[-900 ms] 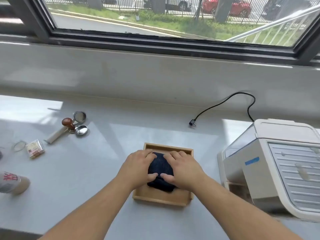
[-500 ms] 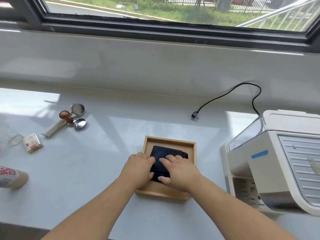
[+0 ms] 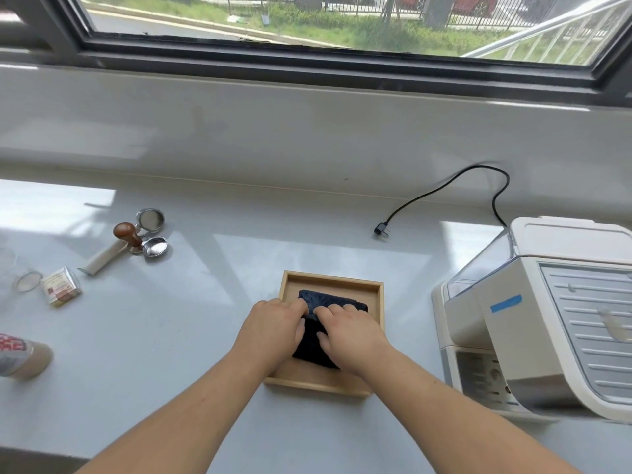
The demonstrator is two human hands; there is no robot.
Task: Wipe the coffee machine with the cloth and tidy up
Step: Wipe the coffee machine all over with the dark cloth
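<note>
Cloth (image 3: 313, 347): dark navy, ribbed weave, folded into a compact pad, lying in the wooden tray (image 3: 331, 278), near the machine (image 3: 547, 319) on its left. Left hand (image 3: 273, 328) curled on its left fold, gripping. Right hand (image 3: 354, 333) on top, fingers relaxed, pressing down.

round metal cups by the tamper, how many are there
2: one round metal cup lies just behind the wooden-knobbed tamper, and the other lies to its right, nearer the camera. None seems hidden.

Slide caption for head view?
Left hand and right hand rest on a dark cloth in a wooden tray beside the coffee machine.
</note>
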